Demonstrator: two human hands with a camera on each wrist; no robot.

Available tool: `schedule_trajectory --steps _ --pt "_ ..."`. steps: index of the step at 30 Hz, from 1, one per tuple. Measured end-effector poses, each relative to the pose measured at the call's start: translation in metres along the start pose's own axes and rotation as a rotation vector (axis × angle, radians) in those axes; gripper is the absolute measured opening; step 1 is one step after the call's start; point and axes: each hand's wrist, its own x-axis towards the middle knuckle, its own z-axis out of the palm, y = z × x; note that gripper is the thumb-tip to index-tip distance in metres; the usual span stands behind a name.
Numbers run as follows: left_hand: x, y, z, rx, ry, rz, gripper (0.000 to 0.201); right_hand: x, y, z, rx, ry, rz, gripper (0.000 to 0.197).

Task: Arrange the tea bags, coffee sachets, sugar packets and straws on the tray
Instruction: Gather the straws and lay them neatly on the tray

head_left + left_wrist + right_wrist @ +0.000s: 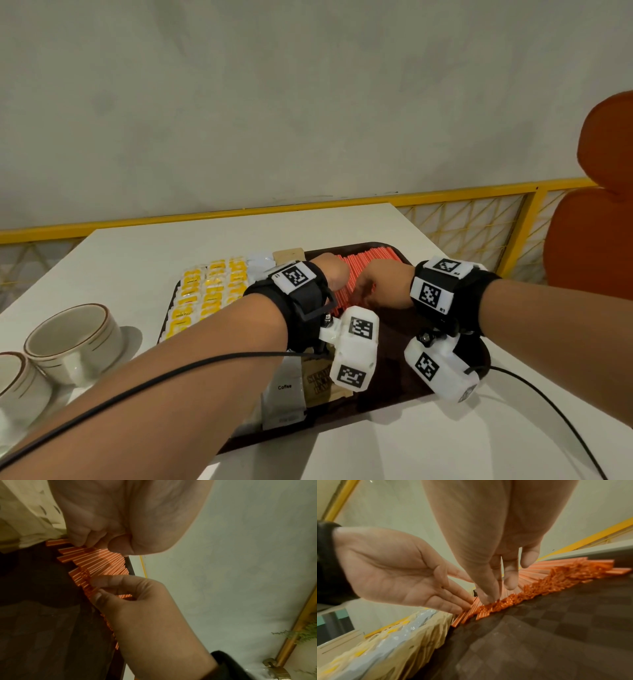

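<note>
A pile of orange straws [370, 260] lies at the back right of the dark brown tray [394, 394]. My left hand [334, 274] is at the pile's left side, its straight fingers [462, 601] touching the straws [556, 577] edge-on. My right hand [373, 284] reaches down onto the pile's near ends. In the left wrist view its thumb and forefinger [101, 588] pinch a few straws [102, 561]. Yellow tea bags [205, 291] stand in rows at the tray's left. A white coffee sachet [284, 387] and a brown sugar packet [318, 383] lie at the front.
Two cream cups [73, 339] stand on the white table left of the tray. A yellow railing [376, 197] runs behind the table and an orange chair [596, 222] is at the right. Black cables trail from both wrists.
</note>
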Motion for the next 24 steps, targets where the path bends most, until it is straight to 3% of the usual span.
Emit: schedule_trajectory --steps 9,14,17,24 --pt "0.001 0.005 -0.013 0.116 -0.007 0.034 0.037 -0.005 -0.004 0.004 0.026 -0.052 -0.072 0.023" --pt "-0.009 0.025 -0.039 0.194 -0.125 -0.067 0.028 -0.006 -0.003 0.003 0.034 -0.068 -0.077 0.027" --pt "0.001 0.035 -0.055 0.312 -0.076 -0.064 0.023 -0.003 0.0 0.007 0.015 -0.076 -0.08 0.03" --pt "0.03 0.044 -0.047 0.667 0.015 0.133 0.01 -0.003 0.005 0.003 0.047 -0.049 -0.084 0.027"
